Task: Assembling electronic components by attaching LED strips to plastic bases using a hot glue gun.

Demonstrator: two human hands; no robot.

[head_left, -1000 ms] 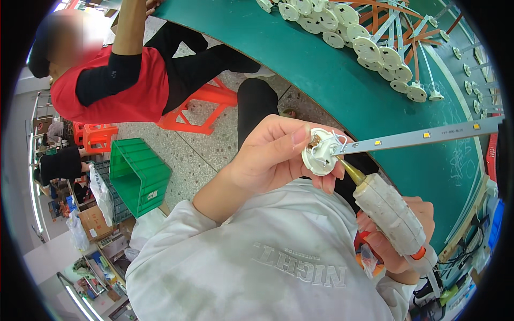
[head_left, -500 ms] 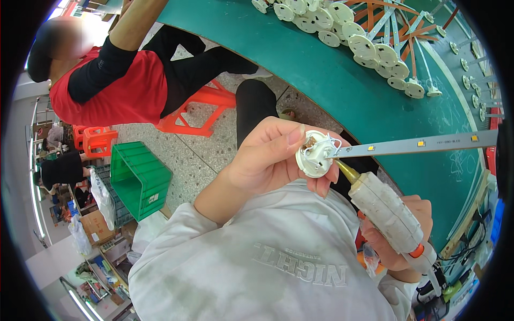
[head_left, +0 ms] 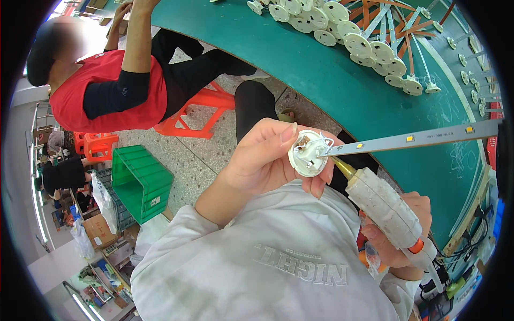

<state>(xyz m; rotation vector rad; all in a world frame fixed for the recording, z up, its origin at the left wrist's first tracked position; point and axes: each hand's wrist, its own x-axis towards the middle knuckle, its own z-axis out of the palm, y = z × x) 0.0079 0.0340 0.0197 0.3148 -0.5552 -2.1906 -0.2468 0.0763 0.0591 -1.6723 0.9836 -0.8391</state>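
Between the thumb and fingers of my left hand [head_left: 265, 155] is a round white plastic end cap [head_left: 309, 154], its inner side with thin white wires showing. Out of the cap a long LED strip [head_left: 409, 139] runs to the right, dotted with small yellow LEDs. My right hand [head_left: 396, 235] is wrapped round a hot glue gun [head_left: 385, 206] with a pale, stained body and an orange ring at its back. The brass nozzle [head_left: 344, 168] points up at the lower right edge of the cap, close to where the strip meets it; whether it touches I cannot tell.
On the green table [head_left: 300, 69], a pile of white end caps [head_left: 358, 45] with strips lies at the far side. A person in red [head_left: 112, 91] sits at the left by an orange stool [head_left: 201, 115]. A green crate [head_left: 142, 182] stands on the floor; cables [head_left: 479, 230] lie at right.
My left hand has shifted the cap and strip slightly left, and the cap has turned a little. The glue gun has moved slightly left with it. The person in red has lowered an arm.
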